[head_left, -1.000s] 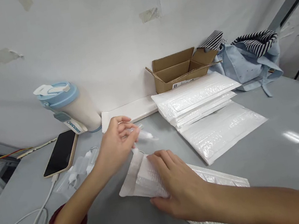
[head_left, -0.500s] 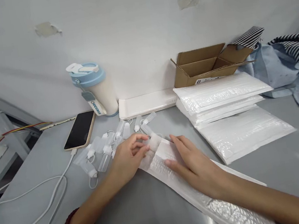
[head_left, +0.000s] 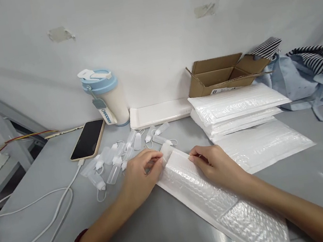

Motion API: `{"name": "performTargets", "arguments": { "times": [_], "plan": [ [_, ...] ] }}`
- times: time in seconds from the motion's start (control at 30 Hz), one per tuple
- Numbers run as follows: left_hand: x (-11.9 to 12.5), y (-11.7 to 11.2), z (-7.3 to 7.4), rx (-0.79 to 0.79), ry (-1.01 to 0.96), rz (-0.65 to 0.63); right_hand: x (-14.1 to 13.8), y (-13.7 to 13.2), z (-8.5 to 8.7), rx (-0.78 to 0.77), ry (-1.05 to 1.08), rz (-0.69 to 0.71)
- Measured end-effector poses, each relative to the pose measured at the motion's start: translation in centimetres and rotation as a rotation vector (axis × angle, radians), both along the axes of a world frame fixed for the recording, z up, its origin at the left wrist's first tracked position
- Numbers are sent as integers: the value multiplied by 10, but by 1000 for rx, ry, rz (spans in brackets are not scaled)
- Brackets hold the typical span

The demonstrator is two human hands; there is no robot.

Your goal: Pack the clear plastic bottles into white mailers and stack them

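Passage is available over bare table [head_left: 156, 240] between the left forearm [head_left: 112, 223] and the bubble mailer [head_left: 203, 188]. Left of the left hand [head_left: 145, 172], loose small bottles [head_left: 115, 169], the phone [head_left: 87, 140] and a white cable [head_left: 67, 190] obstruct low travel. Beyond the right hand [head_left: 217, 165], stacked mailers [head_left: 247, 101] obstruct the approach to the cardboard box [head_left: 218, 75]. A narrow lane between bottles and stack ends at flat white packets [head_left: 161, 112].
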State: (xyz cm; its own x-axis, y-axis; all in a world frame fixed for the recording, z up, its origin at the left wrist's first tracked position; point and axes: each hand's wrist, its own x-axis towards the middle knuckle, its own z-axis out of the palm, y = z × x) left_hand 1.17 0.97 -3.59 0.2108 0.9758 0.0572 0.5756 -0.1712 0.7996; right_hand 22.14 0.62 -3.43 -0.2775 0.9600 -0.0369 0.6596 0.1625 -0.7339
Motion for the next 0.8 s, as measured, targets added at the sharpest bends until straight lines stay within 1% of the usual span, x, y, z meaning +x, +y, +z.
{"name": "performTargets", "arguments": {
  "times": [0.07,0.17,0.3,0.4,0.47,0.53,0.57,0.7,0.73,0.8],
  "plan": [
    [2,-4,2,49,25,-20,-4,-3,-3,1,60,-44],
    [5,-9,6,127,58,-31,-8,-7,-5,16,98,-74],
    [4,-10,10,187,97,-62,-6,-7,-5,-6,149,-121],
    [-1,-9,8,265,118,-91,-1,-3,-4,-10,195,-177],
    [-4,-8,6,356,130,-104,1,-2,-3,-36,241,-219],
    [-5,-7,4,396,131,-120,1,-2,-4,-72,277,-236],
    [-4,-7,4,377,123,-128,1,-2,-4,-86,286,-231],
    [-2,-7,11,175,112,-133,-3,-7,-5,-102,298,-191],
    [-2,-7,13,157,130,-129,-3,-8,-4,-100,303,-183],
    [-3,-7,15,200,187,-129,-3,-9,-4,-101,309,-176]
  ]
}}
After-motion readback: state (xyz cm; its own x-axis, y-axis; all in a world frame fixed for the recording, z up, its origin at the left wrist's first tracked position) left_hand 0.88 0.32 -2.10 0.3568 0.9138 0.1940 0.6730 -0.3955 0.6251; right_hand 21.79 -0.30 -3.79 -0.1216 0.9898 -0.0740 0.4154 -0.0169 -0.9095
